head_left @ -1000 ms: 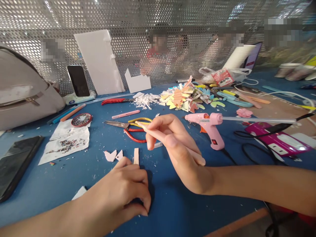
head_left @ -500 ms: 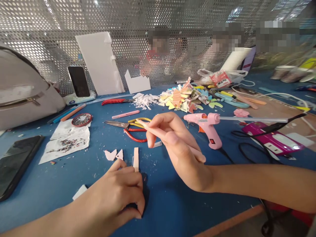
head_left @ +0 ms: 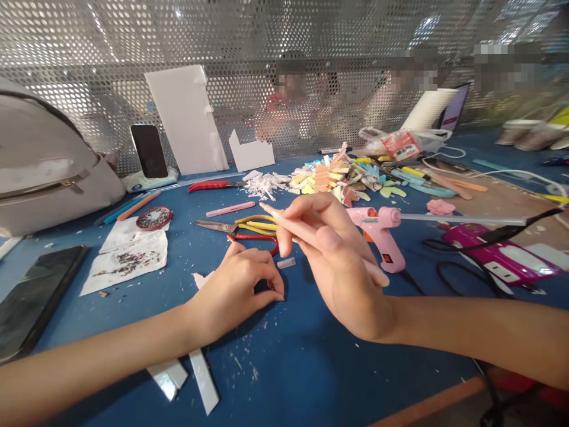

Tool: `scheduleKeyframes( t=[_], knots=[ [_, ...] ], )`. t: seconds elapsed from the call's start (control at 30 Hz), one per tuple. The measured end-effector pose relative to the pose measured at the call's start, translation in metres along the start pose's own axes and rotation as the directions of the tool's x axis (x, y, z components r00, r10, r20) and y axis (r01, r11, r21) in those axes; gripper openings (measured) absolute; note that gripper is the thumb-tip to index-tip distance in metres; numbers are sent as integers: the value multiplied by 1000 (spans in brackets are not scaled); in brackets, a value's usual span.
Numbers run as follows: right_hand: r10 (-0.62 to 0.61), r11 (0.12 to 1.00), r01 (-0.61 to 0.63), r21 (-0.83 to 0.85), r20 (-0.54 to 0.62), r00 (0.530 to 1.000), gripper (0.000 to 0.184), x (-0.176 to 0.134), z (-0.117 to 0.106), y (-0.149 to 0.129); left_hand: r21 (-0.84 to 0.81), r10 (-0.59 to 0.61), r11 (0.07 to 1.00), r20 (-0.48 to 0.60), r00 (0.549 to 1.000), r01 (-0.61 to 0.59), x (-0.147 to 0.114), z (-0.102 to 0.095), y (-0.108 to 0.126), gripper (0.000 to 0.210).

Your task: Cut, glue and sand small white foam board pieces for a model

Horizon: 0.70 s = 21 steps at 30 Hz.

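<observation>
My right hand [head_left: 340, 267] is closed around a pink marker pen [head_left: 302, 230], held up above the table with its pale tip pointing to the upper left. My left hand [head_left: 242, 279] rests on the table, fingers curled down and thumb near them; what they hold, if anything, is hidden. Just beyond it lie red-and-yellow-handled scissors [head_left: 226, 227], partly covered by my fingers. A clear cap [head_left: 287, 263] sits between my hands. A pale cut piece [head_left: 201, 279] peeks out beside my left hand. Two white strips [head_left: 204, 382] lie below my left forearm.
A pink glue gun [head_left: 377, 222] stands right of my right hand, with a purple power strip [head_left: 484, 252] beyond. Paper scraps [head_left: 329, 178] and white bits [head_left: 264, 185] are heaped at the back. Leftward are a phone [head_left: 40, 290], a paper with shavings [head_left: 128, 255] and a bag [head_left: 44, 154].
My left hand has moved up and right across the table, covering the pale pieces and uncovering white strips below the forearm. My right hand still holds the marker pen. The view has shifted slightly.
</observation>
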State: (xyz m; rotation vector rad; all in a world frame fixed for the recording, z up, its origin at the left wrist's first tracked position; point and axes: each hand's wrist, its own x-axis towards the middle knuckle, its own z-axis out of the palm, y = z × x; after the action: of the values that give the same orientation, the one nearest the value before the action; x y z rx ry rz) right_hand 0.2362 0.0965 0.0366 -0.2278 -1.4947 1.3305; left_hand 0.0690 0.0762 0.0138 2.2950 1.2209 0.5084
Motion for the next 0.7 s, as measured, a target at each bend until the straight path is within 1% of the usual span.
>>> scheduleKeyframes(
  t=[0.17, 0.33, 0.47, 0.7],
  knots=[
    [-1, 1000, 1, -10, 8, 1000, 16, 1, 1, 0, -3, 0, 1000, 7, 1000, 0, 2, 4, -3, 11],
    [41, 998, -40, -48, 17, 999, 16, 0, 1, -2, 1, 23, 1000, 25, 999, -23, 4, 5, -1, 12],
    [21, 998, -20, -52, 26, 999, 16, -1, 1, -2, -4, 45, 999, 59, 997, -45, 3, 3, 2, 13],
    [15, 1000, -14, -16, 27, 1000, 16, 0, 1, 0, -53, -57, 997, 105, 993, 63, -14, -2, 7, 11]
  ],
)
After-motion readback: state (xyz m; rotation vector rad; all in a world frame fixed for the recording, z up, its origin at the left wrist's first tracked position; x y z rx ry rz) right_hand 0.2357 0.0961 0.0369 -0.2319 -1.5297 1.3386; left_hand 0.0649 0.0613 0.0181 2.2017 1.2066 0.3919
